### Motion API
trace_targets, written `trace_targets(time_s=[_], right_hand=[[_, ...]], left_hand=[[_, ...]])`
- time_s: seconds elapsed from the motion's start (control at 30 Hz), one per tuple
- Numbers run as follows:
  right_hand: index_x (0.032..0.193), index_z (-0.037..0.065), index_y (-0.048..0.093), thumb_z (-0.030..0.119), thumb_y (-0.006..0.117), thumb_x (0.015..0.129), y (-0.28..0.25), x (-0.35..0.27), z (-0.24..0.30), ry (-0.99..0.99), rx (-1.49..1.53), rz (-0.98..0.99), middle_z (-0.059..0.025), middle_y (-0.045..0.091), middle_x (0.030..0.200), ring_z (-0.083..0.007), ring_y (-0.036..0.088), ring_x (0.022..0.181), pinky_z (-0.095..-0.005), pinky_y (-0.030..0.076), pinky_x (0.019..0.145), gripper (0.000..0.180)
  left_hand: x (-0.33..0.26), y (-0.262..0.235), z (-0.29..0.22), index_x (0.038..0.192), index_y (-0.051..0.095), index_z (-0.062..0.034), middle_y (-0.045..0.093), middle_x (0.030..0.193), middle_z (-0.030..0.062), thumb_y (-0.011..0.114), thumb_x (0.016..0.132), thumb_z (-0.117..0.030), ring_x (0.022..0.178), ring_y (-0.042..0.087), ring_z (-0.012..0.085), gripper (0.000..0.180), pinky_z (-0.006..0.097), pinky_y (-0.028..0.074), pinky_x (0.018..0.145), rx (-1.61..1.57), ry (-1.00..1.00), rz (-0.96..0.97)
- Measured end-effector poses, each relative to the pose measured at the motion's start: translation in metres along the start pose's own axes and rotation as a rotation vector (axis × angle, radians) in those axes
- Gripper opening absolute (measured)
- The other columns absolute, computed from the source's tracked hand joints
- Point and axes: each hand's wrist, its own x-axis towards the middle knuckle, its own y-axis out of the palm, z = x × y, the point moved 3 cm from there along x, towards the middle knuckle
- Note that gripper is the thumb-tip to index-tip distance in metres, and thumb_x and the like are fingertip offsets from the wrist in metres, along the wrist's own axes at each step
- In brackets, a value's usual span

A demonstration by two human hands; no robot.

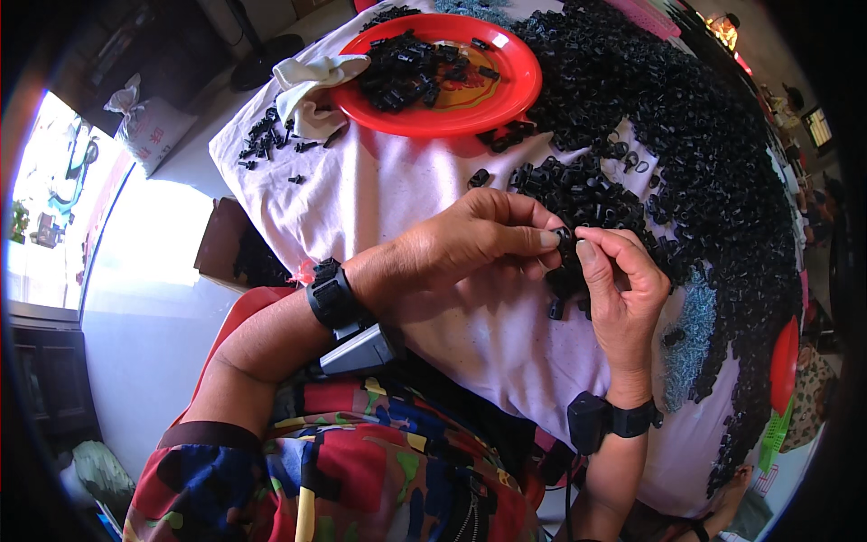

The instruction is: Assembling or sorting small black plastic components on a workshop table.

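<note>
1. Small black piece [564, 238]: held up between the two hands, over the near edge of a dark heap; finer shape hidden by the fingers.
2. Left hand [506, 233]: thumb and forefinger pinched on the small black piece, other fingers curled beneath; black wrist strap [329, 296] on this arm.
3. Right hand [627, 278]: thumb and forefinger brought close at the piece's right side; cannot tell whether they grip it or some smaller part; black wristband [636, 419] below.
4. Heap of black parts [686, 117]: spreads wide across the right and far side of the cloth-covered surface [384, 194]; a few ring-shaped ones distinguishable near its inner edge.
5. Blue-green bits [690, 339]: a patch of them right of the right hand, beside the black parts; another patch at the far edge.
6. Red plate [424, 126]: beyond the left hand; black pieces [395, 77] piled mostly on its left half; pale cloth bundle [307, 88] touching its left rim; loose black bits [264, 140] scattered further left.
7. Outward: open cardboard box [215, 244] left of the surface, dark contents; white sack [149, 126] on the floor, tied at the top.
</note>
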Motion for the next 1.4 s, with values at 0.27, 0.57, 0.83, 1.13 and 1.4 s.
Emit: trace_targets(time_s=[0.27, 0.57, 0.83, 1.13, 1.4], right_hand=[[0.110, 0.001, 0.076, 0.002, 0.073, 0.095, 0.000, -0.002, 0.001, -0.046, -0.039, -0.011, -0.0081, 0.073, 0.094, -0.0135, 0.067, 0.077, -0.0255, 0.053, 0.065, 0.016], [0.112, 0.001, 0.076, -0.001, 0.071, 0.093, 0.000, -0.007, -0.004, 0.042, 0.101, -0.052, -0.0081, 0.074, 0.093, -0.0124, 0.069, 0.076, -0.0263, 0.054, 0.067, 0.020], [0.110, 0.003, 0.077, -0.001, 0.073, 0.091, 0.000, -0.002, 0.002, -0.075, -0.056, 0.019, -0.0052, 0.074, 0.094, -0.0095, 0.063, 0.071, -0.0230, 0.048, 0.059, 0.020], [0.108, 0.003, 0.078, -0.002, 0.074, 0.090, 0.002, -0.004, -0.001, 0.008, 0.002, 0.001, -0.0054, 0.074, 0.093, -0.0097, 0.063, 0.071, -0.0239, 0.049, 0.059, 0.019], [0.105, 0.002, 0.077, -0.003, 0.074, 0.088, -0.003, -0.002, 0.003, 0.007, -0.042, 0.064, -0.0065, 0.073, 0.088, -0.0106, 0.064, 0.068, -0.0249, 0.052, 0.061, 0.018]], left_hand=[[0.003, 0.000, 0.013, 0.116, 0.069, -0.0060, 0.073, 0.100, 0.0000, 0.068, 0.103, -0.019, 0.087, 0.066, 0.0045, 0.018, 0.018, 0.052, 0.074, 0.031, -0.034, 0.000], [0.003, 0.003, 0.005, 0.117, 0.069, -0.0080, 0.072, 0.088, -0.0020, 0.069, 0.103, -0.024, 0.071, 0.065, 0.0041, 0.022, 0.020, 0.051, 0.056, 0.195, -0.047, -0.026], [0.005, -0.001, 0.006, 0.118, 0.068, -0.0068, 0.071, 0.083, -0.0015, 0.070, 0.102, -0.025, 0.064, 0.065, 0.0052, 0.025, 0.022, 0.052, 0.053, 0.310, 0.018, -0.016], [0.007, 0.001, 0.014, 0.112, 0.070, -0.0016, 0.069, 0.078, 0.0017, 0.069, 0.100, -0.016, 0.059, 0.063, 0.0082, 0.019, 0.024, 0.050, 0.048, 0.241, 0.075, -0.075], [0.005, 0.003, 0.010, 0.112, 0.070, -0.0029, 0.067, 0.082, -0.0031, 0.071, 0.101, -0.016, 0.070, 0.060, 0.0033, 0.017, 0.022, 0.048, 0.057, 0.401, 0.081, -0.081]])
